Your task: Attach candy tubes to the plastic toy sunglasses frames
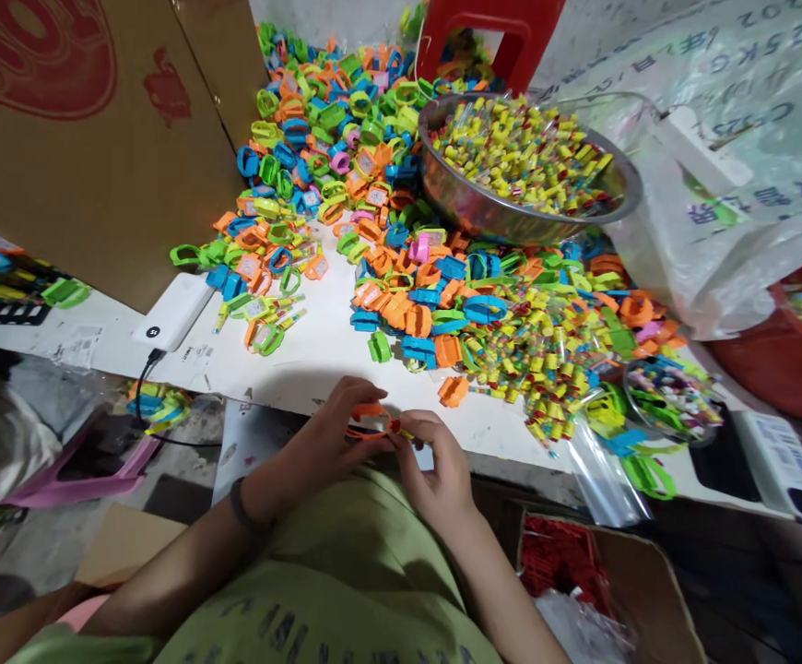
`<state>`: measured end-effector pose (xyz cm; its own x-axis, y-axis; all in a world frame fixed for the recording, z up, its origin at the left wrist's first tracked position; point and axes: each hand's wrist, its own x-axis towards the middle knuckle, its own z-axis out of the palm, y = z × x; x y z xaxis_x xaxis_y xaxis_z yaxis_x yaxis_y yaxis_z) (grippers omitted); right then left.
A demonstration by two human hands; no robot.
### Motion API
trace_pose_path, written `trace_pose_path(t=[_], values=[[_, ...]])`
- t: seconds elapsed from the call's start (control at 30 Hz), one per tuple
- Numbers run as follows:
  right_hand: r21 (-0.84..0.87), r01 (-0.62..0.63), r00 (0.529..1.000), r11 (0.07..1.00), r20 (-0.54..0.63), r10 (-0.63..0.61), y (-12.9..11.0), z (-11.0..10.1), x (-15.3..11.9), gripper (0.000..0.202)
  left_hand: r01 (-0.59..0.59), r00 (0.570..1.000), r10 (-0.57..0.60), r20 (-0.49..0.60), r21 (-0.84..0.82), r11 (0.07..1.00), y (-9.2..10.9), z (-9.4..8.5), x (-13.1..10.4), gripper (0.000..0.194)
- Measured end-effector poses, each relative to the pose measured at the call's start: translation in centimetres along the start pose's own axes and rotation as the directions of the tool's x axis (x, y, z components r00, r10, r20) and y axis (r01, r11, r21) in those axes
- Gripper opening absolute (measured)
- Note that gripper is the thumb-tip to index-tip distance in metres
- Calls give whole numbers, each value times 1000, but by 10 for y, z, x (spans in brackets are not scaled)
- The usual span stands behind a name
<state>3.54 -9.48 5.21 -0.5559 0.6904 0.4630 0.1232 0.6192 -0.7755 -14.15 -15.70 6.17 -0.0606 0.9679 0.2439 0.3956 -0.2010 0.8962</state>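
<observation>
Head view: an orange toy watch is being gripped by the left hand, its band being pinched between thumb and fingers, in front and to the left of the steel basin. By the right hand, closed at the fingertips, a small red-and-yellow piece is being pinched at the watch; the exact contact is being hidden by the fingers. For good handling, a steady left grip seems to be called for, the thin band being supported close to the contact and the piece being lined up squarely, with only light pressure being used. On the white table, loose toy watches are lying heaped left of the basin, and yellow-capped tubes are lying scattered in front of it. Farther left of the basin, a white power bank is resting beside a cardboard box.
</observation>
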Motion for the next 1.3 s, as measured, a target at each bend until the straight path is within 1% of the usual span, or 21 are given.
trace_pose_path(t=[0.07,0.17,0.23,0.3,0.4,0.53,0.63,0.7,0.73,0.77,0.83,0.87,0.93,0.97,1.03,1.07,1.1,1.13,1.17,1.23,1.3], values=[[-120,55,996,991,72,-47,-3,-4,2,22,8,1000,-9,10,20,1000,1,0,-1,43],[-326,136,978,936,195,-74,-8,-5,6,18,151,988,-151,38,6,989,2,1,-3,41],[-438,147,969,887,244,-40,-10,-4,7,14,262,962,-261,76,-1,965,1,1,-4,40],[-514,128,962,848,272,20,-9,0,6,13,332,937,-331,112,2,943,0,0,-6,39],[-552,125,941,824,329,78,-5,4,2,17,393,908,-384,166,-26,919,-6,-2,-11,39],[-529,145,931,836,360,66,-3,10,-4,21,448,876,-426,226,-56,892,-16,-1,-17,39],[-495,129,932,859,357,66,-3,12,-4,21,409,890,-399,221,-1,912,-18,0,-18,41],[-450,124,928,884,369,57,2,7,-1,15,356,917,-361,169,59,933,-21,-4,-15,43],[-441,116,933,890,356,55,6,1,0,17,334,932,-343,114,96,938,-23,-9,-12,44],[-456,93,945,885,319,65,13,-6,2,25,313,946,-321,36,139,939,-27,-16,-10,43],[-560,-8,976,828,177,129,31,-27,3,38,284,957,-256,-140,257,924,-40,-35,-3,39],[-633,-93,979,769,82,186,41,-39,2,36,281,952,-219,-213,331,901,-48,-47,0,38],[-747,-270,938,607,-61,342,62,-61,0,33,338,929,-200,-312,491,803,-64,-67,6,39],[-780,-329,904,533,-96,418,70,-70,-1,33,392,910,-220,-350,561,729,-70,-74,9,40],[-811,-383,845,443,-112,523,81,-81,-3,32,493,866,-250,-433,652,576,-76,-79,15,39],[-813,-395,823,427,-107,557,83,-83,-2,31,512,855,-239,-460,680,525,-75,-76,18,37],[-809,-405,809,426,-100,580,84,-82,-2,28,503,860,-212,-464,702,504,-73,-70,21,35],[-800,-422,794,427,-100,599,83,-80,-1,27,461,883,-179,-435,723,515,-69,-60,25,34],[-788,-446,777,424,-107,620,82,-77,0,26,398,912,-150,-383,732,552,-65,-49,30,33],[-766,-504,743,400,-148,652,79,-71,0,24,254,964,-120,-236,693,675,-57,-25,43,33],[-723,-566,735,396,-224,640,78,-67,-3,22,162,986,-106,-129,599,784,-53,-3,58,32]])
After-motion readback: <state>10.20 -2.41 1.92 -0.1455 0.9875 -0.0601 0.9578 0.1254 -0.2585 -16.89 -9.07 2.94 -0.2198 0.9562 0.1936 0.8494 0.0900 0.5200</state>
